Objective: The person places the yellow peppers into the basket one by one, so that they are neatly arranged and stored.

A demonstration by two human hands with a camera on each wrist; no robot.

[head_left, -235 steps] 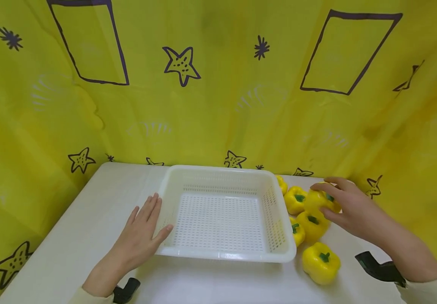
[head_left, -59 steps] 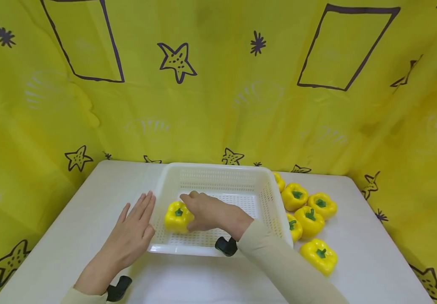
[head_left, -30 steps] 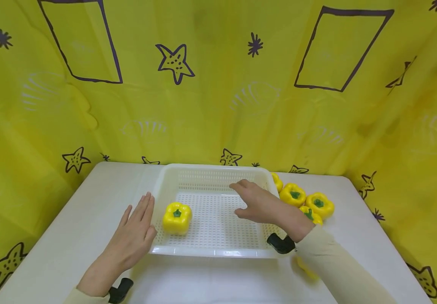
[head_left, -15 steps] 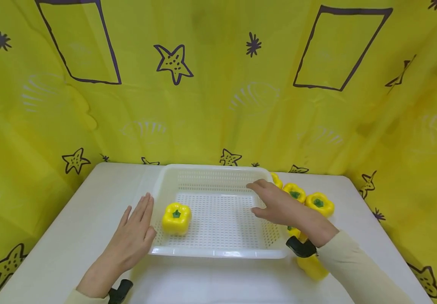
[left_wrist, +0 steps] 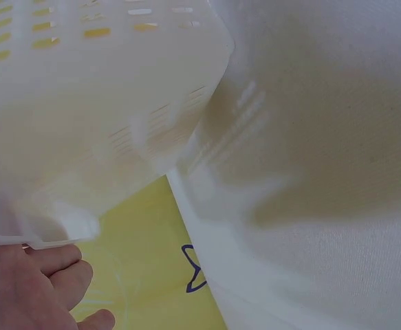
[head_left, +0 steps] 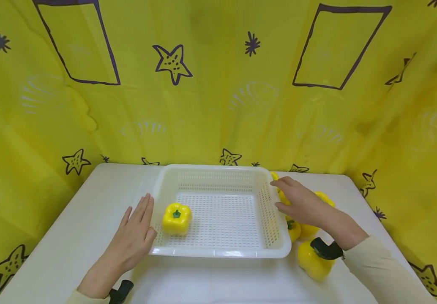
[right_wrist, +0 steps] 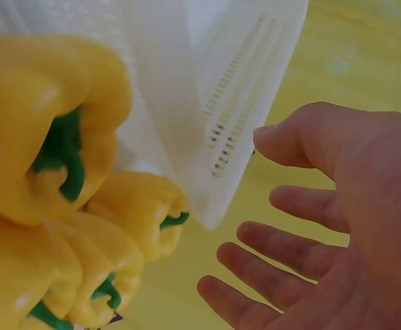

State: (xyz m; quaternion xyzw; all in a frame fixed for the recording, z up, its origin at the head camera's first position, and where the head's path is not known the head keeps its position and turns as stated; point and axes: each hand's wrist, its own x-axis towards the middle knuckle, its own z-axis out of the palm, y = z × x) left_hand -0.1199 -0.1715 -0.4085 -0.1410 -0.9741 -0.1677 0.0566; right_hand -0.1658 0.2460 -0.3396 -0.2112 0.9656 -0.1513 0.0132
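A white perforated plastic basket stands on the table with one yellow bell pepper inside at its left. My left hand rests at the basket's left rim, fingers straight; the left wrist view shows its fingertips by the rim. My right hand is over the basket's right rim, above the yellow peppers beside it, and holds nothing. In the right wrist view the right hand has its fingers spread and relaxed, with several yellow peppers with green stems near it. The hand partly hides these peppers in the head view.
A yellow pepper lies at the front right, partly behind the black wrist strap. The white table ends at the back against a yellow curtain with drawn stars.
My right hand has let go of the pepper in the basket and moved right, out over the basket's right rim. The left hand stays at the left rim.
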